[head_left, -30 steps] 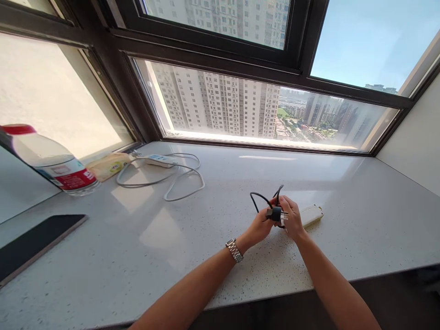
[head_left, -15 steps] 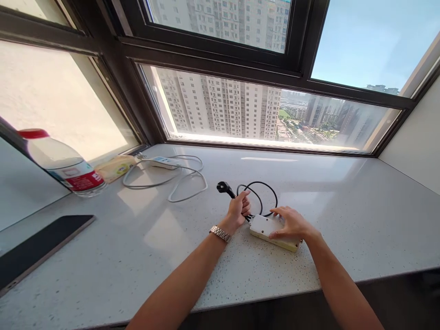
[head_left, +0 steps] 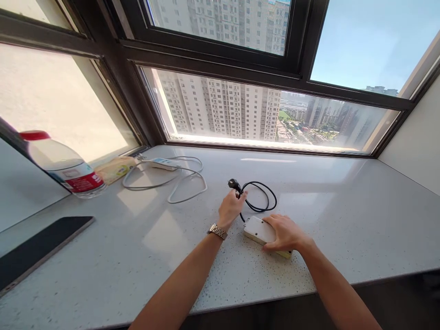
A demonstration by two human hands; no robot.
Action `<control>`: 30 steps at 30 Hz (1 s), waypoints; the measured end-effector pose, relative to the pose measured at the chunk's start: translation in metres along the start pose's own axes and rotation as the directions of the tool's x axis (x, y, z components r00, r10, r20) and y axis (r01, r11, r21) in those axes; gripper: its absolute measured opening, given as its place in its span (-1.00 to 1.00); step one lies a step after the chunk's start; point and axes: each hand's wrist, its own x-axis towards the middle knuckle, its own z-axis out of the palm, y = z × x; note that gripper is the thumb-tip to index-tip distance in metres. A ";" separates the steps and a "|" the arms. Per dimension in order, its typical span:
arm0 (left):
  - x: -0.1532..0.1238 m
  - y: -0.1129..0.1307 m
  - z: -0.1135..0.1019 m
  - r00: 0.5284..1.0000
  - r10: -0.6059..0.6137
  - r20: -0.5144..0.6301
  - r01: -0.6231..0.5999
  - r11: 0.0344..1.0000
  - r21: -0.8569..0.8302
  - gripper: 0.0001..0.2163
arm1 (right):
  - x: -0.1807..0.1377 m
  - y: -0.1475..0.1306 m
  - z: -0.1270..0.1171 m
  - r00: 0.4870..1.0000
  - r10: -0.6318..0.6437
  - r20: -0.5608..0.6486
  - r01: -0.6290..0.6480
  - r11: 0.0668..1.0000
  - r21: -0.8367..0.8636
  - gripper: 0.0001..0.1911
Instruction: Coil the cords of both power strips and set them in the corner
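My left hand [head_left: 231, 208], with a metal watch [head_left: 217, 231] at its wrist, is closed on a black power cord [head_left: 264, 209] just below its plug [head_left: 234, 184]. The plug's prongs point up and left. The rest of the cord lies looped on the counter and runs to the near-left end of a white power strip [head_left: 256, 228]. This strip lies with its screwed face up and shows a yellowish side. Over its right half, my right hand [head_left: 286, 233] grips it, thumb on the near side and fingers on the far side.
A second power strip [head_left: 161, 163] with a grey cord [head_left: 172, 198] lies at the back left, beside a yellow packet [head_left: 115, 168]. A water bottle [head_left: 74, 172] and a dark phone or tablet [head_left: 44, 245] are at the left. Windows [head_left: 220, 107] border the speckled counter [head_left: 343, 220].
The left hand has shifted its hold up the cord towards the plug, and the plug has moved right. The power strip has slid slightly left and nearer, with the right hand further around it.
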 end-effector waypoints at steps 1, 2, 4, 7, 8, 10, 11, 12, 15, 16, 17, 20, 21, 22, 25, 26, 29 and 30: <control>0.000 -0.001 -0.001 0.999 0.029 0.021 -0.030 0.998 0.060 -0.67 | 0.000 0.000 0.000 1.000 0.007 0.000 -0.007 1.000 -0.006 -0.34; 0.000 -0.002 -0.001 0.998 0.048 0.045 -0.052 0.994 0.098 -0.65 | 0.000 0.001 -0.001 1.000 0.010 0.000 -0.010 1.000 -0.001 -0.38; 0.001 -0.003 -0.001 0.996 0.061 0.065 -0.069 0.988 0.135 -0.64 | -0.002 0.003 -0.005 1.000 0.002 0.003 -0.002 1.000 0.030 -0.41; 0.002 -0.005 0.001 0.991 0.131 -0.015 -0.127 0.976 0.175 -0.69 | -0.005 0.007 -0.010 1.000 -0.015 -0.013 0.016 0.999 0.046 -0.41; 0.002 -0.005 0.002 0.983 0.178 -0.052 -0.165 0.967 0.194 -0.70 | -0.005 0.008 -0.011 0.999 -0.017 -0.029 0.018 0.999 0.037 -0.41; 0.002 -0.005 0.005 0.958 0.274 -0.083 -0.248 0.939 0.237 -0.67 | -0.007 0.009 -0.013 0.998 -0.017 -0.068 0.018 1.000 0.006 -0.40; 0.002 -0.006 0.007 0.948 0.309 -0.074 -0.282 0.926 0.252 -0.64 | -0.007 0.009 -0.015 0.996 -0.017 -0.087 0.016 1.000 -0.012 -0.40; 0.002 -0.006 0.008 0.942 0.331 -0.049 -0.308 0.914 0.263 -0.60 | -0.008 0.010 -0.016 0.995 -0.017 -0.102 0.014 0.999 -0.030 -0.40; 0.003 -0.009 0.012 0.932 0.352 0.089 -0.362 0.885 0.294 -0.52 | -0.008 0.011 -0.017 0.992 -0.021 -0.124 0.010 0.996 -0.086 -0.42; 0.004 -0.010 0.013 0.926 0.353 0.136 -0.379 0.874 0.303 -0.51 | -0.007 0.012 -0.017 0.992 -0.026 -0.126 0.014 0.995 -0.100 -0.42; 0.005 -0.011 0.014 0.918 0.356 0.175 -0.395 0.864 0.313 -0.51 | -0.005 0.013 -0.016 0.992 -0.035 -0.123 0.022 0.994 -0.109 -0.41; 0.006 -0.013 0.015 0.895 0.372 0.246 -0.440 0.829 0.346 -0.52 | 0.003 0.016 -0.010 0.993 -0.062 -0.104 0.049 0.991 -0.125 -0.39; 0.006 -0.013 0.015 0.888 0.375 0.267 -0.453 0.816 0.358 -0.53 | 0.007 0.017 -0.008 0.992 -0.061 -0.106 0.047 0.990 -0.134 -0.35; 0.006 -0.012 0.016 0.878 0.382 0.287 -0.470 0.802 0.369 -0.53 | 0.011 0.018 -0.005 0.992 -0.058 -0.112 0.041 0.988 -0.149 -0.30; 0.002 -0.008 0.017 0.840 0.424 0.340 -0.535 0.752 0.384 -0.54 | 0.023 0.018 0.004 0.989 -0.057 -0.137 0.026 0.976 -0.214 -0.05; 0.000 -0.007 0.017 0.826 0.438 0.354 -0.555 0.740 0.380 -0.55 | 0.026 0.017 0.005 0.989 -0.061 -0.138 0.027 0.972 -0.232 0.01; -0.001 -0.006 0.017 0.783 0.477 0.400 -0.608 0.723 0.329 -0.57 | 0.032 0.015 0.007 0.992 -0.043 -0.117 0.015 0.974 -0.227 0.09; -0.001 -0.007 0.017 0.768 0.489 0.413 -0.623 0.722 0.302 -0.58 | 0.033 0.015 0.007 0.994 -0.026 -0.106 0.004 0.979 -0.205 0.10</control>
